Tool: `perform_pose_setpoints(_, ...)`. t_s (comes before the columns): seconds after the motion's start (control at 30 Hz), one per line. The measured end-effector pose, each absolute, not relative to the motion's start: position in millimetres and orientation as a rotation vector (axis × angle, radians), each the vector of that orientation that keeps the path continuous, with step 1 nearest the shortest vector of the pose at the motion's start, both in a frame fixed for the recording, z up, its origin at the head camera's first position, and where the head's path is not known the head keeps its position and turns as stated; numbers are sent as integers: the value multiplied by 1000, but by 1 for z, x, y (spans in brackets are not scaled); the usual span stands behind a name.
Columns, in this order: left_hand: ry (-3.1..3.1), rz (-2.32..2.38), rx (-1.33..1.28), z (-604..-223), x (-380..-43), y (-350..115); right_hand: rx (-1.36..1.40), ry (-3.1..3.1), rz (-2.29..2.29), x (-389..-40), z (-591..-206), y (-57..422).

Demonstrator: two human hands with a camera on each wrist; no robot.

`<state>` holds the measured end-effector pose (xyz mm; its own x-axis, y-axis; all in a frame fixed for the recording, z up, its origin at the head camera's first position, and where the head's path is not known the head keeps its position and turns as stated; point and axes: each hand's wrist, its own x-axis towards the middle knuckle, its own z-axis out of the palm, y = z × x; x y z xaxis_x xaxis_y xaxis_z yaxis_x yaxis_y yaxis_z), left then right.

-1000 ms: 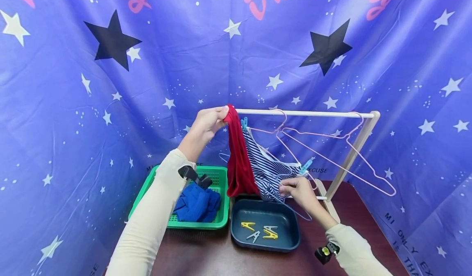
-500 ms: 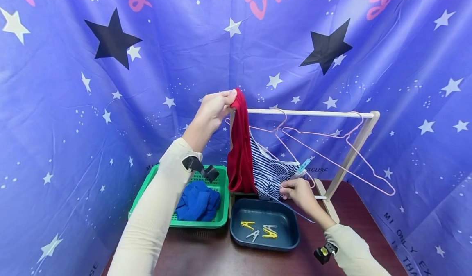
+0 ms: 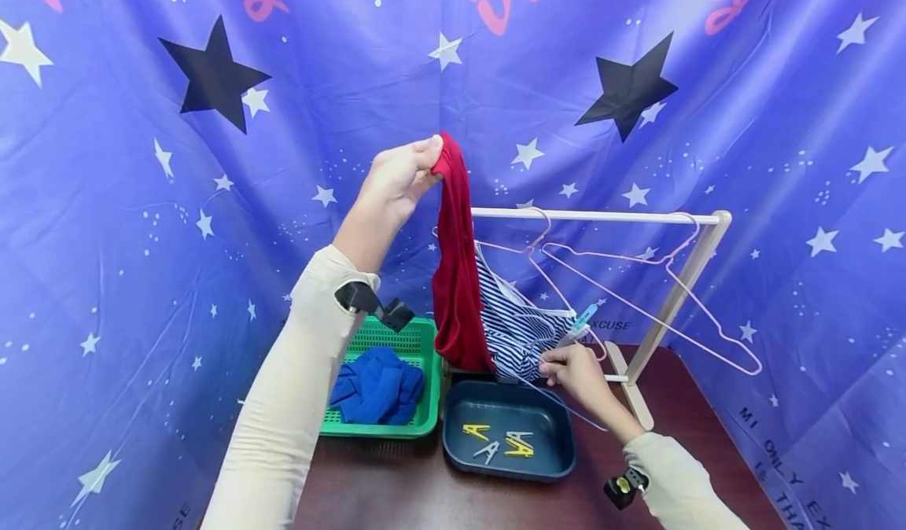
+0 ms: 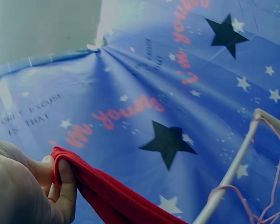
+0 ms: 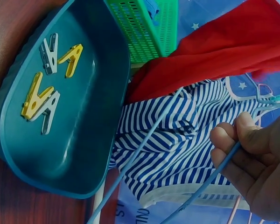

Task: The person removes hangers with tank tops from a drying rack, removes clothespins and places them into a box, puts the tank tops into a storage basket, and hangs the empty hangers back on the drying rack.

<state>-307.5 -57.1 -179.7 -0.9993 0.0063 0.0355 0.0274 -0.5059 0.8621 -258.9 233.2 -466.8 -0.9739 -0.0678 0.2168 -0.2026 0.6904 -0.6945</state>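
In the head view my left hand (image 3: 396, 180) is raised above the rail, pinching the top of a long red cloth (image 3: 458, 278). The left wrist view shows the red cloth (image 4: 102, 184) folded between thumb and fingers. My right hand (image 3: 579, 373) is lower, in front of a blue-and-white striped garment (image 3: 520, 329). It holds a light blue wire hanger (image 5: 210, 179), whose other arm runs up to the red cloth's edge in the right wrist view. A light blue clothespin (image 3: 584, 318) is clipped by the striped garment's right end.
A white rail (image 3: 609, 217) on a wooden stand carries pink hangers (image 3: 637, 259). Below stands a dark basin (image 3: 456, 463) with several yellow and grey clothespins (image 3: 520, 448). At left, a green basket (image 3: 430, 404) contains a blue cloth (image 3: 378, 388). A starry curtain surrounds the table.
My left hand has risen from rail height to well above it, lifting the red cloth's top. My right hand has stayed nearly in place, still holding the hanger.
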Motion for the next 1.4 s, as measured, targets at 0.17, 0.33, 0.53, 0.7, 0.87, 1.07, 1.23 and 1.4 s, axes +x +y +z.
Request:
perform_pose_setpoints(0.17, -1494, -2719, -72, -164, -304, -63, 230, -2723, 1118, -258, -469, 233)
perform_pose_setpoints(0.33, -1449, -2749, -44, -152, -302, -73, 234, -2707, 1073, -257, -468, 233)
perform_pose_setpoints(0.53, -1335, -2784, -3, -138, -301, -86, 236, -2705, 1018, -257, -466, 233)
perform_pose_setpoints(0.7, -1306, -2740, -42, -134, -300, -96, 217, -2697, 1026, -256, -468, 233)
perform_pose_setpoints(0.87, -1343, -2698, -13, -135, -302, -107, 204, -2691, 1010, -254, -470, 232)
perform_pose_setpoints(1.07, -1314, -2740, 86, -126, -305, -123, 208, -2676, 1000, -253, -471, 232)
perform_pose_setpoints(1.23, -1050, -2905, 152, -107, -309, -145, 202, -2669, 992, -252, -475, 234)
perform_pose_setpoints(1.4, -942, -2922, 121, -94, -310, -163, 216, -2715, 968, -252, -479, 235)
